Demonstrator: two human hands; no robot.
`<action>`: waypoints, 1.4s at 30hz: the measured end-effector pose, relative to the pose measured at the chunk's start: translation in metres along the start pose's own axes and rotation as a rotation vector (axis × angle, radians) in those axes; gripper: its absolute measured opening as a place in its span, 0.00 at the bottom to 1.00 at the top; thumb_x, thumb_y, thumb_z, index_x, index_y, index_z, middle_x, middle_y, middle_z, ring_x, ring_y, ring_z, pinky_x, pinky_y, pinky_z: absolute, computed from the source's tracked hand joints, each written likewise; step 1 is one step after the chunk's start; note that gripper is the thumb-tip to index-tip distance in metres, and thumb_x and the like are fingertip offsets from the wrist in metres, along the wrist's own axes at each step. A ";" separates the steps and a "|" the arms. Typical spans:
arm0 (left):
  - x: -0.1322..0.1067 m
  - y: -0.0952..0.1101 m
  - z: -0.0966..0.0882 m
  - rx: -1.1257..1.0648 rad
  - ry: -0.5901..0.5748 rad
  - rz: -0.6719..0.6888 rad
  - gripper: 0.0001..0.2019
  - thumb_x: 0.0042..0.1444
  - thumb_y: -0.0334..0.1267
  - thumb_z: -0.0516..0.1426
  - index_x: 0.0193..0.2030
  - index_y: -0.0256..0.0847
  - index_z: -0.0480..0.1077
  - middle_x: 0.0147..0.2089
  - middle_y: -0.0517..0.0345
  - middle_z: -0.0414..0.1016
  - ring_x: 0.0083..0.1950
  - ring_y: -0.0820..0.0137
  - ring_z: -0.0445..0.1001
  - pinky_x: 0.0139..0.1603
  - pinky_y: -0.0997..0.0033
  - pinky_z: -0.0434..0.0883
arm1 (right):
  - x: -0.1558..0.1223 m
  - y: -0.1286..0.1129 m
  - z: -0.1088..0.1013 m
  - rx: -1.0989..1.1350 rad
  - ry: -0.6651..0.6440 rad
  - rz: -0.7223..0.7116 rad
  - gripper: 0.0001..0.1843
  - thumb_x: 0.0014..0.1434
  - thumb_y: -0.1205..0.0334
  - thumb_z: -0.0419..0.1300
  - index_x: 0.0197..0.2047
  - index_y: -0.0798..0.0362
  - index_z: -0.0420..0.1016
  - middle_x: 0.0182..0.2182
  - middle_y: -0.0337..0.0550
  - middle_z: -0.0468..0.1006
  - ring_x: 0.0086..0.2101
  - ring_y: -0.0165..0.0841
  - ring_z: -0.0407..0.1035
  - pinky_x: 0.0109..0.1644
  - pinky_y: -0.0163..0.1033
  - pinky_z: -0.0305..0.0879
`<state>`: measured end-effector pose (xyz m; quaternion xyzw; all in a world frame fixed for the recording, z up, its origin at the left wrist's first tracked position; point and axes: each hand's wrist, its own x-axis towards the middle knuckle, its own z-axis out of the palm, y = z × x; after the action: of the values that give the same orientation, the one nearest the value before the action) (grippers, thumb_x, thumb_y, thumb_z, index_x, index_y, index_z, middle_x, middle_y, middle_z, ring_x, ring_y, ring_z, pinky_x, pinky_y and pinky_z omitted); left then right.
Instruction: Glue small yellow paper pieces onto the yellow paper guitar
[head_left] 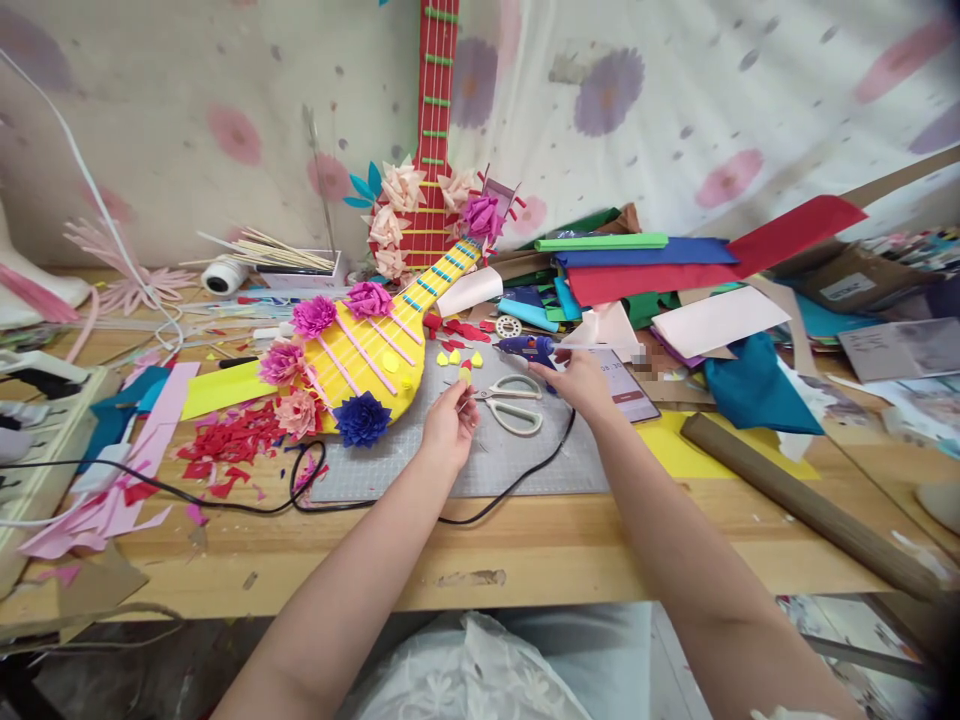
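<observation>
My left hand [448, 425] pinches a small yellow paper piece [466, 376] over the grey cutting mat [525, 465]. My right hand [579, 380] grips a blue glue gun [526, 348], its nozzle pointing left toward the yellow piece. White-handled scissors [514, 402] lie on the mat between my hands. A yellow paper guitar [375, 360] with pink strings and paper flowers lies to the left. More small yellow pieces [454, 356] and red pieces [465, 330] lie near the guitar's neck.
A red paper guitar [435, 130] leans on the back wall. Stacked coloured paper sheets [660, 270] fill the right. A phone [630, 385] lies by my right hand. A cardboard tube [810, 505], red scraps [232, 440], and a black cord [300, 490] lie on the wooden table [525, 550].
</observation>
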<state>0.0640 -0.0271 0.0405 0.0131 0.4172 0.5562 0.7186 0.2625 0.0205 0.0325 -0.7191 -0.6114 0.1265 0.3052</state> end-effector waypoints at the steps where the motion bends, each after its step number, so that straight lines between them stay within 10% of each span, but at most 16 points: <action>1: 0.000 0.000 0.002 -0.025 0.012 -0.020 0.03 0.52 0.30 0.57 0.29 0.35 0.67 0.23 0.64 0.69 0.18 0.85 0.65 0.17 0.87 0.62 | -0.006 -0.003 -0.004 -0.031 0.046 0.016 0.25 0.43 0.42 0.61 0.33 0.56 0.69 0.35 0.50 0.73 0.38 0.40 0.66 0.42 0.43 0.60; 10: -0.001 -0.007 0.007 -0.039 0.024 0.000 0.05 0.50 0.32 0.59 0.28 0.36 0.67 0.21 0.67 0.62 0.17 0.86 0.59 0.14 0.88 0.56 | -0.041 -0.066 0.024 0.587 -0.318 -0.119 0.16 0.47 0.48 0.59 0.31 0.53 0.66 0.30 0.40 0.72 0.31 0.30 0.66 0.37 0.37 0.63; 25: -0.011 0.001 -0.007 0.188 -0.043 0.175 0.09 0.46 0.35 0.60 0.35 0.37 0.72 0.27 0.63 0.68 0.20 0.85 0.59 0.17 0.84 0.54 | -0.041 -0.096 0.047 0.814 -0.370 0.060 0.13 0.43 0.52 0.60 0.25 0.53 0.66 0.21 0.36 0.71 0.23 0.26 0.64 0.29 0.34 0.61; 35: -0.037 0.091 -0.031 0.566 0.010 1.071 0.12 0.41 0.29 0.58 0.35 0.42 0.65 0.31 0.62 0.67 0.31 0.77 0.67 0.31 0.78 0.66 | -0.065 -0.110 0.065 0.973 -0.569 0.313 0.13 0.40 0.55 0.62 0.20 0.53 0.65 0.16 0.32 0.64 0.17 0.21 0.53 0.20 0.30 0.49; 42: -0.021 0.130 -0.054 1.210 -0.022 1.261 0.23 0.39 0.29 0.59 0.45 0.44 0.61 0.45 0.55 0.67 0.49 0.67 0.68 0.53 0.62 0.65 | -0.076 -0.135 0.087 0.983 -0.603 0.445 0.11 0.43 0.60 0.61 0.17 0.53 0.62 0.13 0.31 0.62 0.15 0.21 0.51 0.18 0.31 0.46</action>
<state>-0.0719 -0.0186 0.0801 0.6261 0.5488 0.5331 0.1505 0.0890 -0.0188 0.0299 -0.5371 -0.3763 0.6519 0.3808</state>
